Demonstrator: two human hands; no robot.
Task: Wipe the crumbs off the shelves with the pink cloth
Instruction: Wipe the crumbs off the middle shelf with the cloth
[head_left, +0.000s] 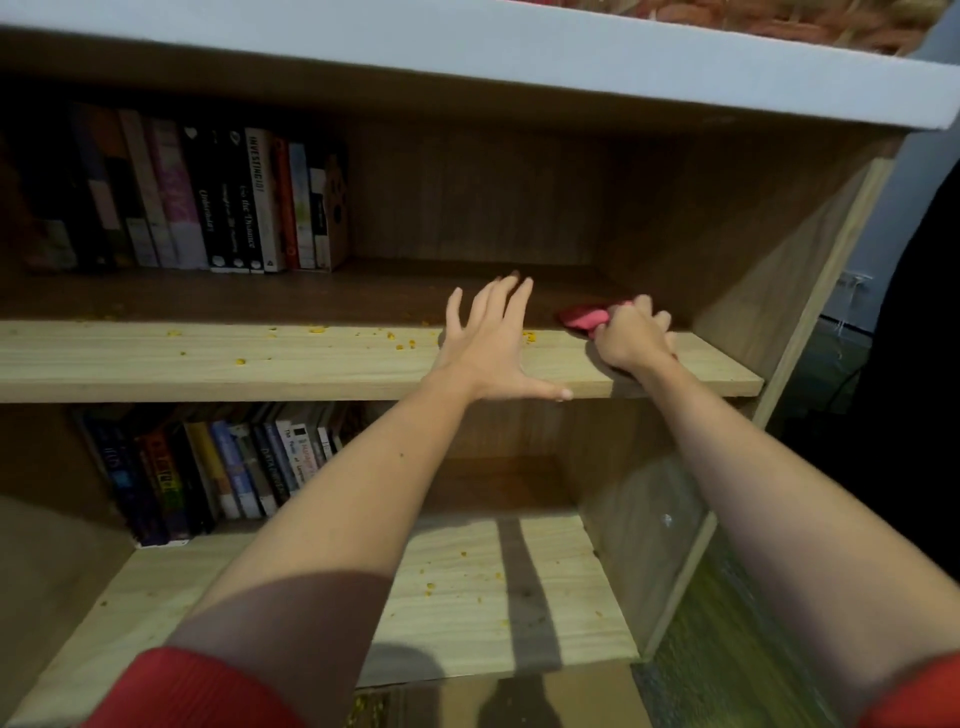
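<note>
Pink cloth (584, 318), perhaps balled, inside right grip (631, 336)

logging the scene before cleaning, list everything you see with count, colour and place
upper shelf: one, pale wood, mid frame
lower shelf: one, pale wood, below it
top board: one, white, above
books: two rows, mixed colours, left part of each shelf
crumbs: many, yellow, scattered on both shelves
pink cloth: one, pink, bunched at the upper shelf's right end
left hand: one, fingers spread, over the upper shelf's front edge
right hand: one, grips the pink cloth
sleeves: two, red, bottom corners
</note>
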